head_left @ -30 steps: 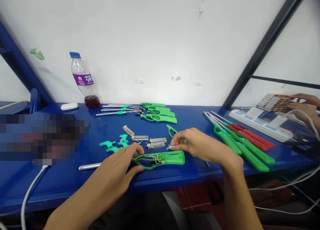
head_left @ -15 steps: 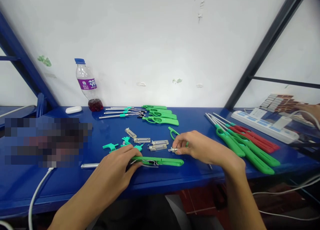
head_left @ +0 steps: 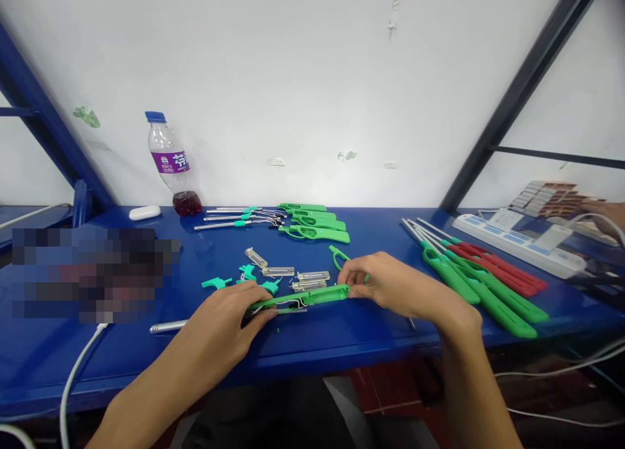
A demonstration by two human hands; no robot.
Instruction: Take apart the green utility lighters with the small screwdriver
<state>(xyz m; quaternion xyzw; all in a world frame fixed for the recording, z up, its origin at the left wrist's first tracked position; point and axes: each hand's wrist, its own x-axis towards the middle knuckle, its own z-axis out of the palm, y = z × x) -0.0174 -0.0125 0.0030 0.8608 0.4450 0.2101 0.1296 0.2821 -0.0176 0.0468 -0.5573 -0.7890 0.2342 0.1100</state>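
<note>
While, in the head view, the left hand [head_left: 233,309] is pinching the green casing [head_left: 323,296] over the table [head_left: 312,345], the right hand [head_left: 375,278] is touching its end, fingers narrow, contents unclear, seemingly fitting parts, next probably needing careful alignment.

The left arm [head_left: 151,387] is bare and comes up from the bottom left, slanting in toward the middle. The left wrist [head_left: 205,335] is almost straight. The left hand [head_left: 229,309] points to the right, with its back mostly up. Its fingers [head_left: 254,294] bend over the far side, and its thumb [head_left: 260,321] presses from the near side. The right arm [head_left: 469,371] is bare too and stands up steeply. The right wrist [head_left: 456,319] bends a lot, so the right hand [head_left: 378,276] points left. Its fingers curl down near its thumb in a small pinch. The hands are near each other, not touching.
</note>
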